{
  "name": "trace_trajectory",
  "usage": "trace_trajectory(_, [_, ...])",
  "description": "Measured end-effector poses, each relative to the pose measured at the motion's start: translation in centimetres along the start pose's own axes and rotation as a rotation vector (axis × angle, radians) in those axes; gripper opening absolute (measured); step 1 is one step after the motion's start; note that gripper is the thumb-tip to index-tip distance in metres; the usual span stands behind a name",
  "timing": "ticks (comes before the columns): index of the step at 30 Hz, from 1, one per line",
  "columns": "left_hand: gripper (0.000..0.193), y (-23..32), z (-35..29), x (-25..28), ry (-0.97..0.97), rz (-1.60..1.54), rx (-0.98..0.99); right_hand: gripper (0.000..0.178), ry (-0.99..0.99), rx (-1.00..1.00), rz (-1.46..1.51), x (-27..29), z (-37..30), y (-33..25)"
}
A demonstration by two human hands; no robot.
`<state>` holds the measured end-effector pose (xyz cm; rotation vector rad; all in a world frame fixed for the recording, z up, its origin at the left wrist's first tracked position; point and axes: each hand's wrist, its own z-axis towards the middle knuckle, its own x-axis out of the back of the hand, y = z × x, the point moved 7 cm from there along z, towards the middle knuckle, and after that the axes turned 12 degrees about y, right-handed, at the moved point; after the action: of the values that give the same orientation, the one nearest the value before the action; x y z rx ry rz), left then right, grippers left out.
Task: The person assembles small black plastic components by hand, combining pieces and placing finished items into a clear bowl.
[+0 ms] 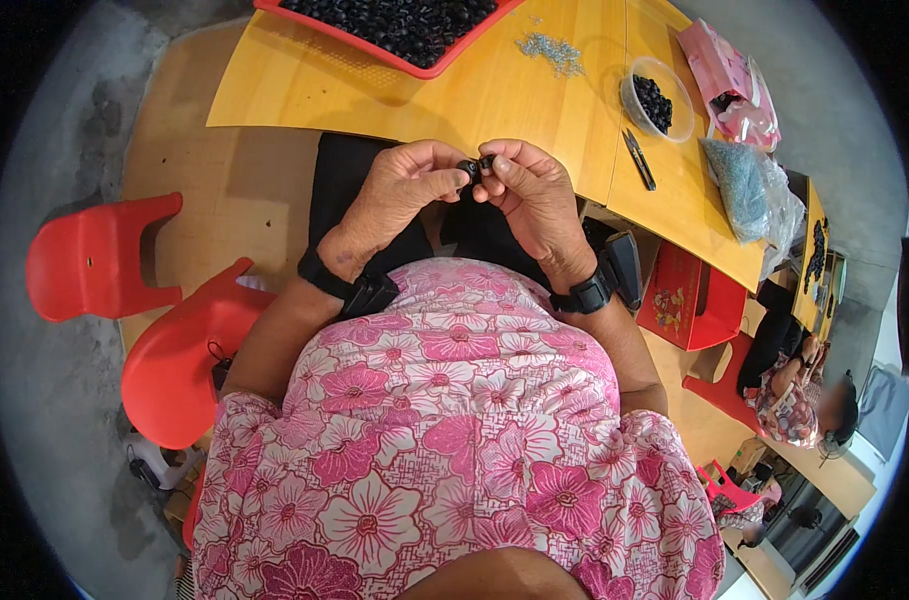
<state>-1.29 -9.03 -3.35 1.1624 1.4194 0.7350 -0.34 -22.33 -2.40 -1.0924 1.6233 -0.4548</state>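
Note:
Both hands meet above my lap, just off the near edge of the yellow table (485, 100). My left hand (400, 195) is closed, pinching a small round black part (468, 170) between thumb and fingers. Right beside it, my right hand (531, 195) pinches another small black part (487, 162) at its fingertips. The two parts are close together; whether they touch or join, I cannot tell. Ahead on the table, a red tray (430, 70) holds a heap of similar black parts (390, 20).
Small clear pieces (553, 53) lie loose beyond my hands. A clear tub (630, 100) of black parts stands right, near thread snips (639, 160), a pink bag (725, 75) and a bag of bluish-grey bits (740, 190). Red chairs (100, 258) stand left; a person (790, 395) sits far right.

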Motion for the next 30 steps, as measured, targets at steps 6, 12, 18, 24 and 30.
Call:
trace_trajectory(6, [0.017,0.18,-0.02,-0.02,0.001,0.013,-0.01,0.017,0.006,-0.002,-0.028,-0.37,-0.03,-0.02])
trace_trajectory(12, [0.017,0.23,0.02,0.0,-0.007,0.011,-0.026,0.017,-0.003,0.016,-0.066,-0.51,-0.02,0.0])
trace_trajectory(18, [0.017,0.44,-0.09,0.04,0.003,0.017,-0.015,0.016,-0.007,0.05,-0.116,-0.44,0.06,-0.05])
trace_trajectory(24, [0.018,0.29,-0.02,0.24,-0.009,0.019,-0.026,0.015,0.016,0.082,-0.204,-0.3,0.04,-0.09])
trace_trajectory(30, [0.016,-0.05,0.13,0.52,0.002,0.043,-0.046,0.015,0.043,0.147,-0.292,-0.49,-0.1,-0.39])
